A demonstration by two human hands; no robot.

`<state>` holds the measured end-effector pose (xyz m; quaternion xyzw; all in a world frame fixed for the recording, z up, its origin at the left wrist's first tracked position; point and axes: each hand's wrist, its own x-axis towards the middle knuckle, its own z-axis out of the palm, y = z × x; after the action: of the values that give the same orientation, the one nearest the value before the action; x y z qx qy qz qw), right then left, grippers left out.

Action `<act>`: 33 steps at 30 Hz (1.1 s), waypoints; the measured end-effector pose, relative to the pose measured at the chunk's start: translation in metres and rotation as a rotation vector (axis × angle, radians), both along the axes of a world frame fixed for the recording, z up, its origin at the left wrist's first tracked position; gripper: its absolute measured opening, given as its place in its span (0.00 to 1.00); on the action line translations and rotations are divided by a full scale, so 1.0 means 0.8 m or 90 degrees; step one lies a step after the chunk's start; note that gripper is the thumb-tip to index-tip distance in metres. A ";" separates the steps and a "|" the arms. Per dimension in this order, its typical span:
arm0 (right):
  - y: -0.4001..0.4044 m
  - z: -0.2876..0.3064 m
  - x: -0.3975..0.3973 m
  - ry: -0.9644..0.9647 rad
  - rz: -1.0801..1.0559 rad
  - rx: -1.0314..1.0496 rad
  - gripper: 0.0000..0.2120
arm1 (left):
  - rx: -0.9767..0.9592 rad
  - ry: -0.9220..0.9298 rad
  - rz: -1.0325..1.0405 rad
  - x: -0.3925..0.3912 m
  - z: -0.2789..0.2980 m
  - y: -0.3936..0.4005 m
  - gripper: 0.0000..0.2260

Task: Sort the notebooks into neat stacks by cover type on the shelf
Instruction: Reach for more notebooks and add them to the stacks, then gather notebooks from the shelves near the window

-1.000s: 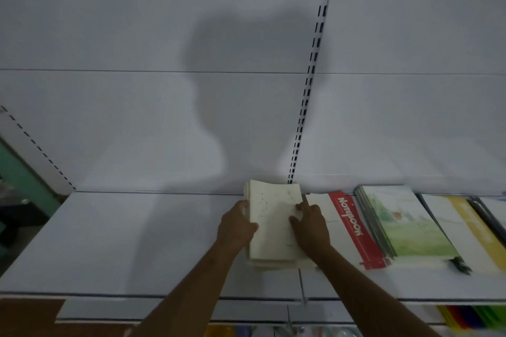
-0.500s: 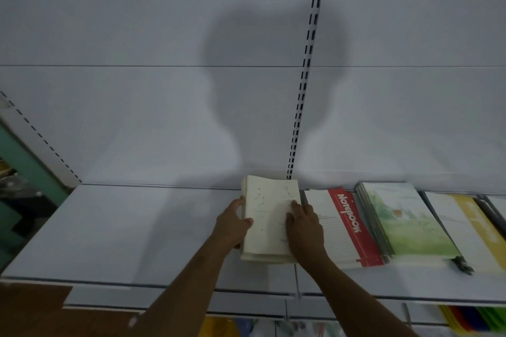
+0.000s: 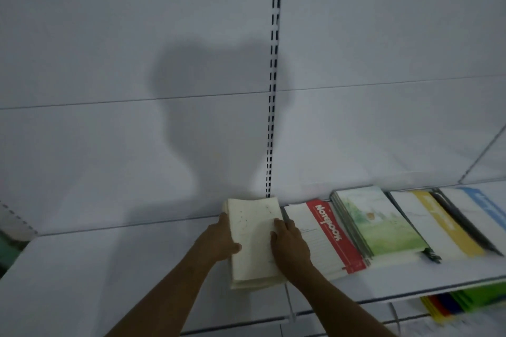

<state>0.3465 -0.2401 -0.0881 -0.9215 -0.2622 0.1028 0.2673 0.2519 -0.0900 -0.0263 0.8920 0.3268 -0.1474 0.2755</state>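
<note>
Holding: my left hand (image 3: 219, 241) grips the left edge of the cream stack (image 3: 254, 252); right hand (image 3: 290, 247) presses its cover.
Stack: on shelf (image 3: 109, 268), between my 2 hands, long axis pointing away, touching red notebooks (image 3: 328, 235).

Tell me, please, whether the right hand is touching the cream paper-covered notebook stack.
Touching. The head view shows the right hand resting on the cream notebook stack.

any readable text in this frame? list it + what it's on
"Notebook": white letters, turned sideways, on the red band of the red-and-white notebook.
Yellow-banded notebook: lettering blurred, unreadable.
Blue-banded notebook: lettering blurred, unreadable.
Cream stack: faint marks, nothing readable.
</note>
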 end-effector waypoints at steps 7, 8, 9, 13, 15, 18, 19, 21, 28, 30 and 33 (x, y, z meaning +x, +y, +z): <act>-0.015 0.036 0.021 0.000 -0.054 -0.029 0.23 | 0.204 -0.074 -0.176 0.058 0.060 -0.062 0.25; -0.029 0.044 0.026 -0.022 -0.078 -0.026 0.23 | 0.190 -0.105 -0.227 0.066 0.066 -0.076 0.25; -0.046 0.052 0.032 -0.048 -0.097 -0.036 0.23 | 0.168 -0.132 -0.284 0.074 0.070 -0.090 0.25; -0.149 0.089 0.048 -0.125 -0.203 -0.166 0.22 | 0.110 -0.163 -0.506 0.097 0.076 -0.149 0.24; -0.220 0.103 0.045 -0.132 -0.287 -0.221 0.22 | 0.129 -0.134 -0.594 0.105 0.072 -0.187 0.24; -0.336 0.119 0.022 -0.106 -0.426 -0.249 0.24 | 0.146 -0.118 -0.699 0.110 0.072 -0.257 0.28; -0.375 0.124 0.009 -0.088 -0.470 -0.250 0.25 | 0.147 -0.123 -0.725 0.110 0.072 -0.285 0.28; -0.446 0.131 -0.021 -0.062 -0.546 -0.254 0.25 | 0.138 -0.150 -0.764 0.107 0.077 -0.346 0.27; -0.643 0.154 -0.117 -0.029 -0.758 -0.231 0.22 | 0.102 -0.248 -0.926 0.086 0.102 -0.569 0.23; -0.698 0.165 -0.135 -0.023 -0.784 -0.235 0.22 | 0.103 -0.278 -0.949 0.082 0.111 -0.628 0.23; -0.771 0.182 -0.159 -0.007 -0.820 -0.239 0.22 | 0.104 -0.307 -0.964 0.077 0.123 -0.706 0.21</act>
<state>0.2195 -0.8571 0.0572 -0.9253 0.3611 -0.0380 0.1094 0.3135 -0.6549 0.0718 0.8961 -0.4269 -0.0731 0.0973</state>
